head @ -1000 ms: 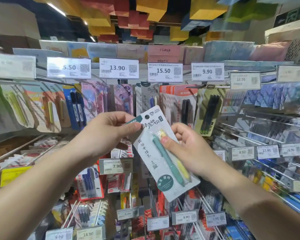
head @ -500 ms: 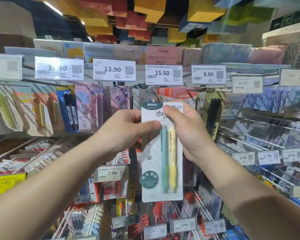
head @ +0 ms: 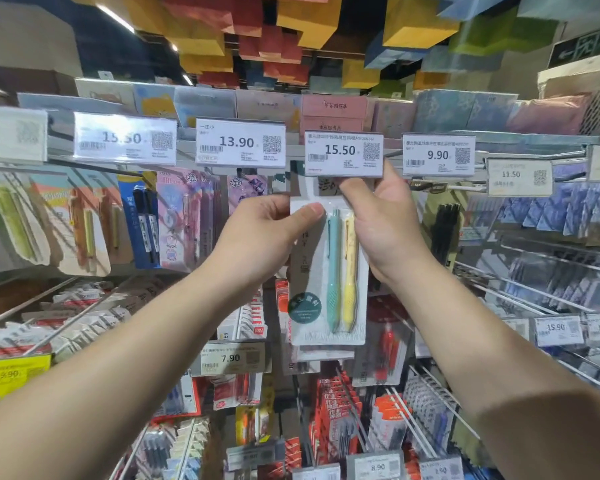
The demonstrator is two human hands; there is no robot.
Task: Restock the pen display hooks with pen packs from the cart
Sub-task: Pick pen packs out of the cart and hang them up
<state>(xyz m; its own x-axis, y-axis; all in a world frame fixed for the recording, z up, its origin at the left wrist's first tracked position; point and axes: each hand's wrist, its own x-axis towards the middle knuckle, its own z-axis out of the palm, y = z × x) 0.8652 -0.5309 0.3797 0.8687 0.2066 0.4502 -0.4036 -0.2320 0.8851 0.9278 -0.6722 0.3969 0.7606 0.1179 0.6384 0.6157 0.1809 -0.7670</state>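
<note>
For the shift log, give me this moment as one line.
step: hanging pen pack | left hand: pinches left edge | right hand: grips top right | position: under 15.50 tag

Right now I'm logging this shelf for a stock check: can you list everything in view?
pen pack: one, white card with a teal and a yellow pen, held upright under the 15.50 tag
15.50 tag: one, white, centre of the top rail
13.90 tag: one, white, left of it
9.90 tag: one, white, right of it
7.90 tag: one, white, lower row
hung packs: many, mixed colours, on hooks all around
left hand: pinches the pack's left edge
right hand: grips its top right
</note>
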